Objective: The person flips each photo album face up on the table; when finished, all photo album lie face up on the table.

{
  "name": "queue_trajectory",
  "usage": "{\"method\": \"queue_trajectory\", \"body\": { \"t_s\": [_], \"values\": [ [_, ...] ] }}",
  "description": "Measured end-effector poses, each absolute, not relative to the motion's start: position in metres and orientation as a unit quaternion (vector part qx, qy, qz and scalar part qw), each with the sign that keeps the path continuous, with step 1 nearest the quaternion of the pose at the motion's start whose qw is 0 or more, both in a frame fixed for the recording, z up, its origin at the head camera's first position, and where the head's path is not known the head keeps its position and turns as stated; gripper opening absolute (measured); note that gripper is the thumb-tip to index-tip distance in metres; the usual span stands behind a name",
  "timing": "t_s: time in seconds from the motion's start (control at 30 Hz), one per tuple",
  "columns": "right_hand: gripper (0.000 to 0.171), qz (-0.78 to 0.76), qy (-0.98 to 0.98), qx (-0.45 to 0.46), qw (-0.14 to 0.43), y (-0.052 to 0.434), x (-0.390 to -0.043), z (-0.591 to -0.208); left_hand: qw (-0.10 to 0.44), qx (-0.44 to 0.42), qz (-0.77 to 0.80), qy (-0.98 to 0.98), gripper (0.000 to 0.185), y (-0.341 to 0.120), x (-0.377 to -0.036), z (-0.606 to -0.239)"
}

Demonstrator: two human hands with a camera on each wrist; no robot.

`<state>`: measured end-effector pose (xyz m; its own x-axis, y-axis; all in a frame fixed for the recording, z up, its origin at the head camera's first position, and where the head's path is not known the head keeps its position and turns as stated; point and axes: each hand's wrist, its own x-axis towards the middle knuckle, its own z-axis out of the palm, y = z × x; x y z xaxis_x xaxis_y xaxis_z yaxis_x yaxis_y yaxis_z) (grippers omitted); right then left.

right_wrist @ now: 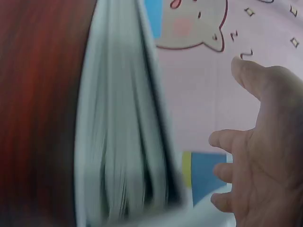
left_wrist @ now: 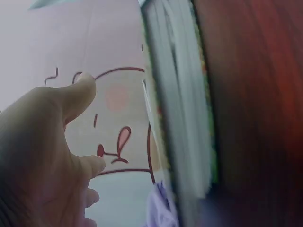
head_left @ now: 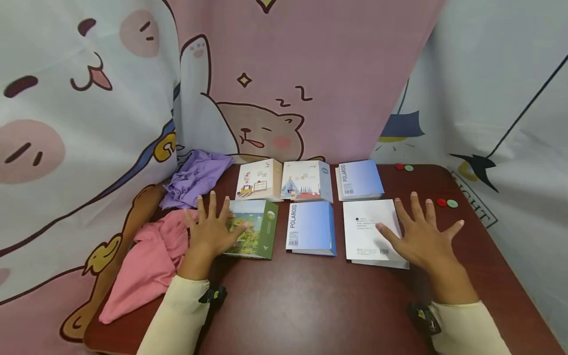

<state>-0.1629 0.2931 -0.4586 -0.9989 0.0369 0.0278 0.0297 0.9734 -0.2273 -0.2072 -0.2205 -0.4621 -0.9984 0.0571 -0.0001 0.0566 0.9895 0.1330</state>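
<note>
Dark red tabletop (head_left: 310, 301) carries six albums in two rows. Both hands lie flat with fingers spread: left hand (head_left: 213, 231) on the green album (head_left: 257, 224), right hand (head_left: 423, 236) on the white album (head_left: 366, 231), whose long side points away

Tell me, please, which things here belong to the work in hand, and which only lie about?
In hand: green-spined book under left hand; white book under right hand.

Lying about: blue Polaroid book, purple cloth, pink cloth, small round counters.
</note>
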Motion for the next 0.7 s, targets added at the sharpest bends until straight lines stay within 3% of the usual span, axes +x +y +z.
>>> {"method": "queue_trajectory", "body": {
  "t_s": [0.23, 0.5, 0.7],
  "values": [
    [0.105, 0.108, -0.994, 0.035, 0.002, 0.227, -0.184, -0.445, -0.001, 0.102, 0.073, 0.992, 0.110, -0.201, -0.206, -0.451],
    [0.097, 0.126, -0.987, 0.099, -0.006, 0.159, -0.214, -0.443, -0.017, 0.163, 0.072, 0.984, 0.114, -0.195, -0.206, -0.467],
    [0.092, 0.157, -0.975, 0.150, -0.050, 0.110, -0.231, -0.446, -0.030, 0.207, 0.080, 0.975, 0.111, -0.197, -0.205, -0.476]
  ]
}}
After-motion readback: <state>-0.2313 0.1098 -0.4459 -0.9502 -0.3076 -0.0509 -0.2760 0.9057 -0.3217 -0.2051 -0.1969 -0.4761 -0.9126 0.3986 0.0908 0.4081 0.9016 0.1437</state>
